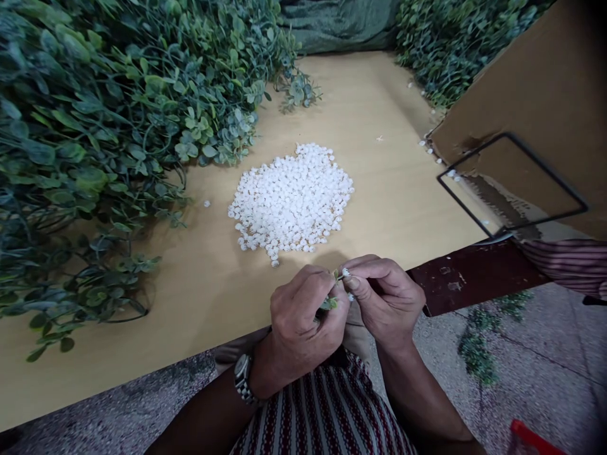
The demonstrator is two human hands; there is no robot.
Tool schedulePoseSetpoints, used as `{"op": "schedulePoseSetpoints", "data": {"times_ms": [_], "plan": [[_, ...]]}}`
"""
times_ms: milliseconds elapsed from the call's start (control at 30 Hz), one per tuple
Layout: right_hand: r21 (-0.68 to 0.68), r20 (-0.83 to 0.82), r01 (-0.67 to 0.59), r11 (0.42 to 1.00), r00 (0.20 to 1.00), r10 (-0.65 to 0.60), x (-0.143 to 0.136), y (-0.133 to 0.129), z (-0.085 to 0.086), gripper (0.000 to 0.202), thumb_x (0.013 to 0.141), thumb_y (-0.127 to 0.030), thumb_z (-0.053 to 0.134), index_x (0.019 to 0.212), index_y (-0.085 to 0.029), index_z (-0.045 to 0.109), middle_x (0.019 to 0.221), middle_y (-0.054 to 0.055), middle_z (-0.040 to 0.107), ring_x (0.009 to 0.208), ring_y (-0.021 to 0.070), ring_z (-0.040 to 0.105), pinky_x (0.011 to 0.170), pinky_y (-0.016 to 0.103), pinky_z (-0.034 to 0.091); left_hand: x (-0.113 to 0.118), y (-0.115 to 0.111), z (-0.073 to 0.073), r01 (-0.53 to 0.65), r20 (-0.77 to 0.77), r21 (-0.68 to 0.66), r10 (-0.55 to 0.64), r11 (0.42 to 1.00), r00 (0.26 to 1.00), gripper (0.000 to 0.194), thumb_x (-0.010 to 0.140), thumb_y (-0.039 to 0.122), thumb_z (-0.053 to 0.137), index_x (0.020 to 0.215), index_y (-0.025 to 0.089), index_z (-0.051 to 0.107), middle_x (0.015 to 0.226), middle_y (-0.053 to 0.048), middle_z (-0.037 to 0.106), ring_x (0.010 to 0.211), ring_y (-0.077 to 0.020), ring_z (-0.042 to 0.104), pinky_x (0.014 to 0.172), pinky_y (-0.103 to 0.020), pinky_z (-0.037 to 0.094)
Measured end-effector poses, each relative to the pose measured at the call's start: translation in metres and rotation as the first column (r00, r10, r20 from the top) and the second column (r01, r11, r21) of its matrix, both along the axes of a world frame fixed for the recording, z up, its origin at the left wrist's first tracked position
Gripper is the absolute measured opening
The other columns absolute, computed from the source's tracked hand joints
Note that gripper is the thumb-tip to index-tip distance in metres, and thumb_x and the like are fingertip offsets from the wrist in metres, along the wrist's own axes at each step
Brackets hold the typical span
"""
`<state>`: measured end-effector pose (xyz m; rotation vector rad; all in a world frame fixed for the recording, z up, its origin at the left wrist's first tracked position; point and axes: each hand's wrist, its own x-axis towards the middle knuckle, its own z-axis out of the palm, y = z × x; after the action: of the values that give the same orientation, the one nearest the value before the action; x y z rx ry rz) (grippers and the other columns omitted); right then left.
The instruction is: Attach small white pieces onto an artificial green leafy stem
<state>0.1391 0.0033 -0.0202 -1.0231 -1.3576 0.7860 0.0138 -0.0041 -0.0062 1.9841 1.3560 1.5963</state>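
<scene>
Cardboard box (545,95) right; black wire frame (512,183) against it; red object (531,436) on floor.

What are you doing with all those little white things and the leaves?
A person sits at the edge of a wooden table. The left hand holds a small green sprig, and the right hand pinches a tiny white bead at its tip. A heap of white beads lies just beyond the hands. Piles of green leafy stems lie on the table's left and far right.
</scene>
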Motion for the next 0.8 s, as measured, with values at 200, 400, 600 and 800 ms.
{"op": "schedulePoseSetpoints", "data": {"times_ms": [200,400,600,800], "plan": [[-0.025,-0.026,-0.006,1.000,1.000,0.006,-0.0004,-0.0004,0.0003,0.012,0.080,-0.011,0.069,0.081,-0.023,0.070,0.075,0.000,0.071,0.070,0.0142,0.067,0.064,0.027,0.056,-0.0002,0.0011,0.0005,0.026,0.002,0.004,-0.026,1.000,1.000,0.019,0.077,0.001,0.055,0.073,0.019,0.053,0.063,0.001,0.061,0.058,-0.0102,0.060,0.056,-0.020,0.050],[0.011,0.052,-0.019,1.000,0.998,0.018,0.0016,0.0002,0.0018,0.010,0.080,-0.012,0.068,0.081,-0.023,0.070,0.072,0.000,0.070,0.070,0.0153,0.067,0.063,0.028,0.056,-0.0002,0.0022,-0.0003,0.019,0.016,0.012,-0.019,1.000,1.000,0.018,0.077,0.001,0.055,0.075,0.018,0.055,0.064,0.001,0.063,0.059,-0.0102,0.060,0.059,-0.021,0.052],[0.049,0.043,0.021,0.999,0.999,-0.023,-0.0025,0.0006,-0.0034,0.014,0.079,-0.009,0.069,0.081,-0.023,0.071,0.074,0.000,0.071,0.069,0.0150,0.067,0.063,0.029,0.056,0.0006,0.0030,-0.0033,0.005,0.028,0.024,-0.005,1.000,1.000,0.018,0.075,-0.001,0.056,0.074,0.017,0.055,0.062,0.002,0.061,0.058,-0.0102,0.059,0.058,-0.021,0.051],[0.058,0.048,-0.007,0.998,0.999,0.004,-0.0017,0.0026,-0.0056,0.011,0.079,-0.013,0.069,0.081,-0.023,0.071,0.072,0.001,0.072,0.067,0.0163,0.068,0.062,0.030,0.057,0.0002,0.0037,-0.0038,-0.003,0.034,0.000,0.003,1.000,0.999,0.017,0.076,0.001,0.055,0.076,0.019,0.056,0.063,0.001,0.063,0.058,-0.0103,0.059,0.058,-0.022,0.051]]}}
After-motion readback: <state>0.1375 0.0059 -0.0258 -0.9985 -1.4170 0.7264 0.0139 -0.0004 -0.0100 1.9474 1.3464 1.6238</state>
